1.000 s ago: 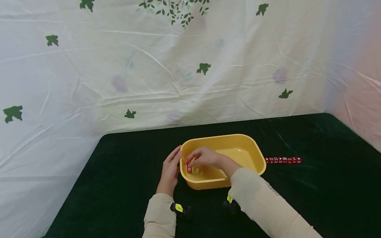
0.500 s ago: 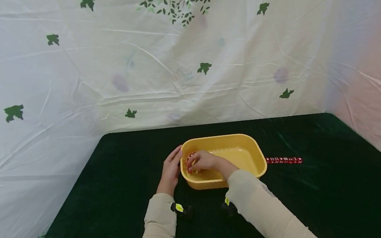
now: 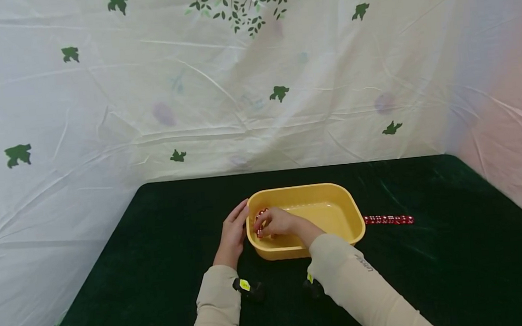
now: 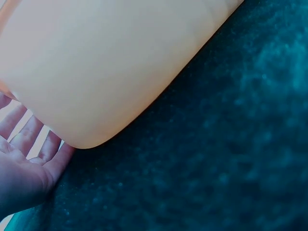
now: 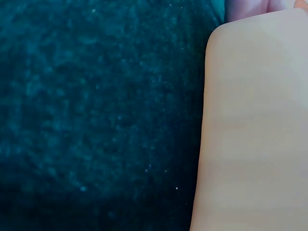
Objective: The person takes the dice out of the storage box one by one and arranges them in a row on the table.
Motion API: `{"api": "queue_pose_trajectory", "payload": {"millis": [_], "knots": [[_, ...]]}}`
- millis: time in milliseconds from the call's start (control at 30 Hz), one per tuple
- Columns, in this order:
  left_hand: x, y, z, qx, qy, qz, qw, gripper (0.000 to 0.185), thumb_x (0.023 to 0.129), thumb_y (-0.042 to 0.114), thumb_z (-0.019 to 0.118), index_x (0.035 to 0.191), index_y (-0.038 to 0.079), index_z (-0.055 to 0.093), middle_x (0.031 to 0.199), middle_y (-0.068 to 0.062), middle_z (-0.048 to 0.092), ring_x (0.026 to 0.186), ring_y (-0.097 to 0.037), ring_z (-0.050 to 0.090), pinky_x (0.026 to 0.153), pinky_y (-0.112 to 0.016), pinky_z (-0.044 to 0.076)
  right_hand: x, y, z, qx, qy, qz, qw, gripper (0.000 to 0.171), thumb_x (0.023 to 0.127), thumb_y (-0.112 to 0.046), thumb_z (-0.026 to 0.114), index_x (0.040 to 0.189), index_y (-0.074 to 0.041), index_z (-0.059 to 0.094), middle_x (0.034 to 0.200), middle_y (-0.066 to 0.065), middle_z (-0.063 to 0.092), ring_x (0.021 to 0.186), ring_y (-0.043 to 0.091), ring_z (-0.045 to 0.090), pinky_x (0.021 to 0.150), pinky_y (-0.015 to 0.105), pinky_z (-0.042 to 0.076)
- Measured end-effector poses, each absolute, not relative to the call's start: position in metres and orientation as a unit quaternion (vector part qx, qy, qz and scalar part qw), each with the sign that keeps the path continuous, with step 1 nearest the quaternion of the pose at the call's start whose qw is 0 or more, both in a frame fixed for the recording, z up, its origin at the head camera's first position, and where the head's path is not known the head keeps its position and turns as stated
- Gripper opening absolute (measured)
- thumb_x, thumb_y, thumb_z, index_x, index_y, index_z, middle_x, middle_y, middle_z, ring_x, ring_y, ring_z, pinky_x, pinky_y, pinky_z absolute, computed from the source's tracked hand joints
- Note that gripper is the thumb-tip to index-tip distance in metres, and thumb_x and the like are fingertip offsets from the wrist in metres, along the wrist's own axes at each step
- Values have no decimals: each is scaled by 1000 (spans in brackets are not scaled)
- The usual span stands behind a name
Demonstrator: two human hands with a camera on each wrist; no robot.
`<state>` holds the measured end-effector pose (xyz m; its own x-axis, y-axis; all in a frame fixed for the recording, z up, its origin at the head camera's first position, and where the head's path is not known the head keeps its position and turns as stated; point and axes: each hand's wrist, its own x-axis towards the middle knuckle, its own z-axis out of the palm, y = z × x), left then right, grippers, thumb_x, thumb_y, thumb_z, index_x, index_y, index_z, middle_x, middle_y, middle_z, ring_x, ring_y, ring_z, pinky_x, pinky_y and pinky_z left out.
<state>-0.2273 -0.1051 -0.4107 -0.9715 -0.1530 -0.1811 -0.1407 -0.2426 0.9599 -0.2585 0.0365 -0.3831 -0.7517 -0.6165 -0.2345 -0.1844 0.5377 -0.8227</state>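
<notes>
A yellow plastic tub [image 3: 311, 192] stands on the dark green cloth. My left hand [image 3: 232, 237] rests against its left end from outside, fingers extended along the wall; in the left wrist view the left hand [image 4: 29, 149] touches the tub wall [image 4: 106, 67]. Inside, my right hand [image 3: 281, 222] reaches to the left end with bent fingers, pinching red dice [image 3: 260, 232] with white dots. More red dice [image 3: 263, 211] show just behind the fingers. Most of what the right hand holds is hidden by the fingers. The right wrist view mostly shows the tub's outer wall [image 5: 255, 120].
A straight row of red dice [image 3: 390, 220] lies on the cloth, running right from the tub's right end. Dark green cloth [image 3: 138, 295] covers the table. A white sheet [image 3: 218, 84] with leaf prints hangs behind and at the sides.
The right hand's fingers have closed further over the dice at the tub's left end, and red dice now show behind the fingers. The left hand and the tub stay nearly still.
</notes>
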Motion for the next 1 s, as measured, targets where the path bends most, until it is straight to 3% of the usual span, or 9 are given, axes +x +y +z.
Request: {"api": "queue_pose_trajectory", "payload": {"millis": [433, 833, 1000], "knots": [[-228, -105, -412, 118, -612, -782, 9, 40, 82, 39, 54, 118, 21, 53, 123, 1, 44, 109, -19, 41, 87, -37, 37, -256, 37, -381, -264, 840, -400, 252, 18, 78, 3, 59, 92, -8, 64, 81, 6, 52, 66, 18, 48, 58, 25, 43], [-227, -104, -412, 122, -614, -780, 5, 39, 82, 39, 54, 118, 21, 53, 123, 1, 44, 110, -19, 40, 88, -38, 36, -256, 38, -384, -272, 856, -370, 237, 18, 79, -2, 60, 94, -13, 64, 85, 2, 53, 77, 18, 48, 68, 25, 43], [-227, -105, -411, 119, -613, -781, 3, 39, 83, 38, 54, 118, 21, 53, 123, 1, 44, 110, -19, 40, 89, -38, 36, -258, 39, -384, -274, 856, -372, 231, 14, 80, -4, 60, 91, -11, 64, 81, 3, 54, 72, 18, 49, 63, 25, 43]]}}
